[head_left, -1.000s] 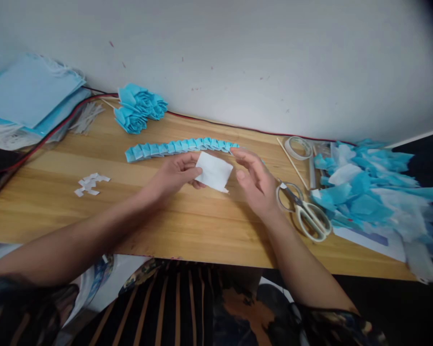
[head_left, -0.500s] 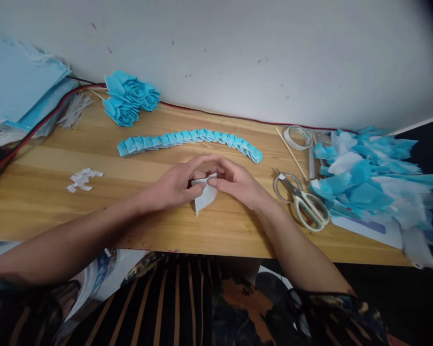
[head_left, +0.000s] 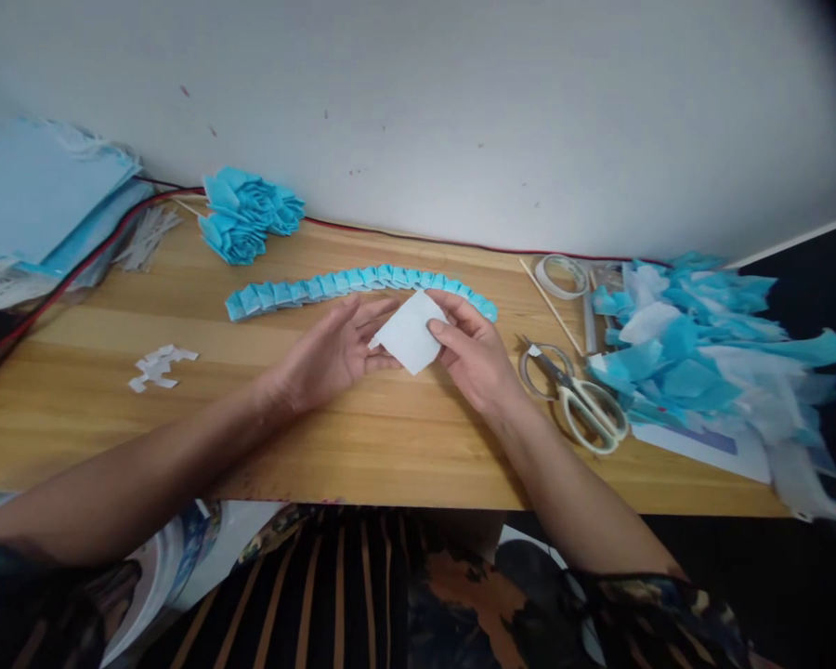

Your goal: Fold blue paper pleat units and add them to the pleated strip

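White paper square (head_left: 410, 332): bunched between the fingertips half a second ago, now spread flat, pinched at opposite edges by left hand (head_left: 331, 353) and right hand (head_left: 475, 358), just before pleated blue strip (head_left: 299, 292).

A wooden table (head_left: 390, 446) bears a pleated blue strip (head_left: 306, 288), scissors (head_left: 585, 409), tape roll (head_left: 539, 272) and paper scraps (head_left: 157, 365).

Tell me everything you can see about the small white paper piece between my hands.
The small white paper piece is a roughly square sheet, turned like a diamond over the wooden table. The right hand pinches its right corner; the left hand touches its left corner. Its top overlaps the pleated blue paper strip in view.
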`<state>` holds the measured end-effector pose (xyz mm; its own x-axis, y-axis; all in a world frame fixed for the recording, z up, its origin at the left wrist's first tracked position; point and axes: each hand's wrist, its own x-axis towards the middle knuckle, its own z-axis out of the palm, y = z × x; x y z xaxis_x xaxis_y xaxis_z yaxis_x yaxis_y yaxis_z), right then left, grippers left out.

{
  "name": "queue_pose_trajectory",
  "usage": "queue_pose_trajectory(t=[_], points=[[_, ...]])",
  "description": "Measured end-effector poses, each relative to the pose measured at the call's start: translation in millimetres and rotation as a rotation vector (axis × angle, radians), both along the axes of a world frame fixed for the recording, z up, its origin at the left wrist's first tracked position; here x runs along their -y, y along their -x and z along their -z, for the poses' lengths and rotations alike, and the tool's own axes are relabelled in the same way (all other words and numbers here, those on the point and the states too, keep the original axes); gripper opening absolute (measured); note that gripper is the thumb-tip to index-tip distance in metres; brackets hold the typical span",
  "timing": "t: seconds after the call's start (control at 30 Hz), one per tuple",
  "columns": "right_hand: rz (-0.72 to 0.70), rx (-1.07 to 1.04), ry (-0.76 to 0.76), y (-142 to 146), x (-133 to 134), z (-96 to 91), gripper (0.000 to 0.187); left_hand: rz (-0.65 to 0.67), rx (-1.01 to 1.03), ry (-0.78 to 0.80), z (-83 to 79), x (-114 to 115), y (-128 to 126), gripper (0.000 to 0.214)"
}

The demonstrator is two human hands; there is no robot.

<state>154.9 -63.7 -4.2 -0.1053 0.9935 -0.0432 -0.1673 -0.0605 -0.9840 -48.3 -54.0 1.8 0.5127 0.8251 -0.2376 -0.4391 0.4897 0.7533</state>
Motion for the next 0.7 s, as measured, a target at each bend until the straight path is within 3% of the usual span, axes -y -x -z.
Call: queue_pose_trajectory(t=[0.27, 0.37, 0.53, 0.7], points=[[0.124, 0.027, -0.057, -1, -3, 7.6, 0.047, 0.087, 0.015, -0.002, 3.7, 8, -4, 0.040], [0.134, -0.005, -0.040, 4, -1, 7.3, 0.049, 0.025, -0.026, 0.005, 6.1, 10, -5, 0.028], [0.043, 0.043, -0.060, 13, 5, 4.6, 0.048, -0.163, -0.068, 0.007, 7.0, 4, -2, 0.018], [-0.192, 0.121, -0.033, 12, 11, -0.8, 0.053, -0.204, -0.091, -0.034, 2.5, 1, 1, 0.018]])
